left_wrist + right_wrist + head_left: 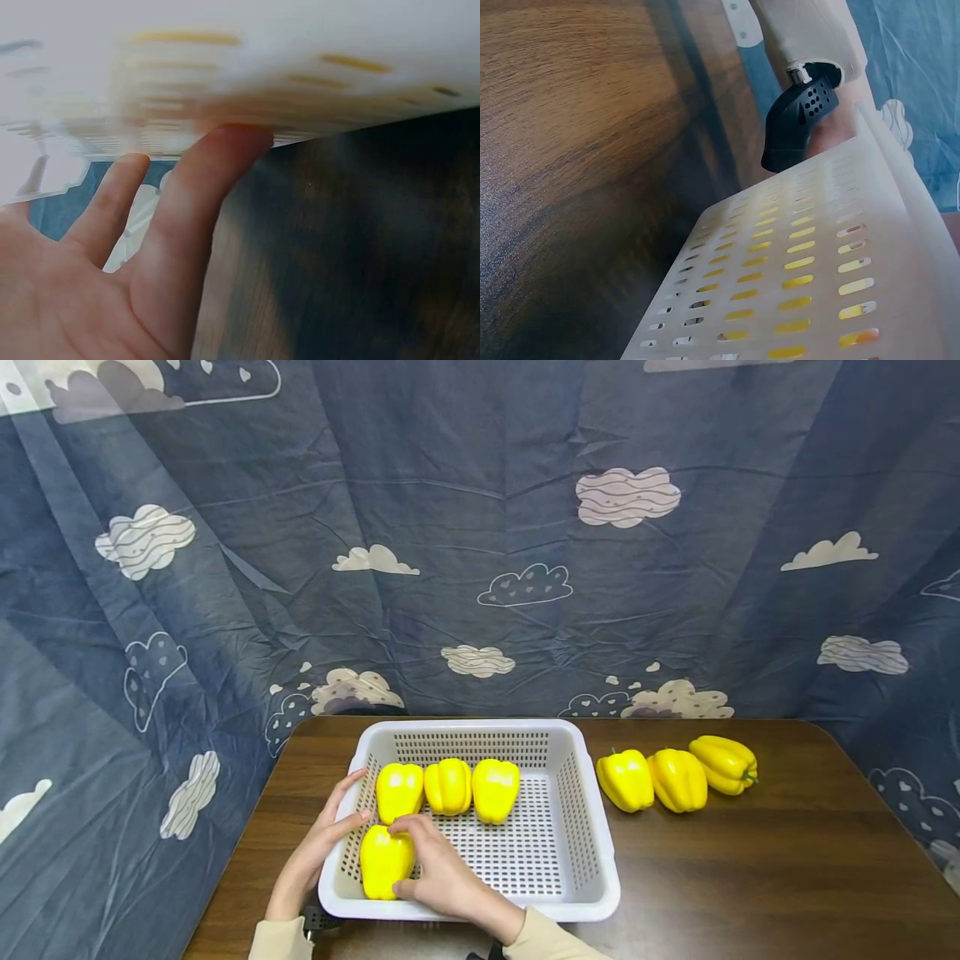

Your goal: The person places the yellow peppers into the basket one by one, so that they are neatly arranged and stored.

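Observation:
Inside the white perforated plastic basket (592, 852), my right hand (448, 878) grips a yellow bell pepper (384, 862) in the near left corner. Its thumb lies at the pepper's near end and its fingers at the far end. My left hand (309, 853) rests against the basket's left side, fingers extended; in the left wrist view its fingers (187, 202) reach up to the slotted wall. Three more yellow peppers, a left one (399, 792), a middle one (448, 787) and a right one (496, 790), form a row behind the held pepper. The right wrist view shows the basket wall hiding my right hand.
On the brown wooden table (750, 877), right of the basket, lie three yellow bell peppers, a near-left one (626, 781), a middle one (678, 780) and a far-right one (724, 765). A dark blue cloud-patterned curtain (465, 527) hangs behind the table.

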{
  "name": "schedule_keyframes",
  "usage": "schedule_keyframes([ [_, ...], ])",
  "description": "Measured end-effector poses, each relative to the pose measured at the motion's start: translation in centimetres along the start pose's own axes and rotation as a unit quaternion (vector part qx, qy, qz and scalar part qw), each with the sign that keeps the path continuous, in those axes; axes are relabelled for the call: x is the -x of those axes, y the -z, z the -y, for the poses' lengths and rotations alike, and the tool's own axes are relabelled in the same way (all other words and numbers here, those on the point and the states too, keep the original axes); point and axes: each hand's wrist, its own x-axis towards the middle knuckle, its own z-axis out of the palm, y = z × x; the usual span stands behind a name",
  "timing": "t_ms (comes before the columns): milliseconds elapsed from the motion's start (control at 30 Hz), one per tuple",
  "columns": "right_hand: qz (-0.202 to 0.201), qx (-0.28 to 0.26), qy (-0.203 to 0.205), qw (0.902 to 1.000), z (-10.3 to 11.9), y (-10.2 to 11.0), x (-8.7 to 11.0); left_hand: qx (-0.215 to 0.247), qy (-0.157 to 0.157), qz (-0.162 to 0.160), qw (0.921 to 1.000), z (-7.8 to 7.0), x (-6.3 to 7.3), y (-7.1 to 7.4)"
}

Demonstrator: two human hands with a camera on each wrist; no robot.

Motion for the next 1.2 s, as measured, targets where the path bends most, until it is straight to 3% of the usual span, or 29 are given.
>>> schedule_keyframes([
  [267, 0.033, -0.001, -0.03, 0.999, 0.3, 0.3, 0.2, 0.002, -0.001, -0.002, 1.0, 0.0, -0.1, 0.0],
  [500, 0.017, 0.009, -0.03, 0.9994, 0.4, 0.5, 0.5, 0.006, -0.001, 0.0, 1.0, 0.1, -0.1, 0.0],
  [1200, -0.035, -0.064, -0.027, 0.997, -0.1, 4.0, 3.1, 0.0, -0.003, -0.012, 0.9999, 0.1, -0.2, 0.0],
])
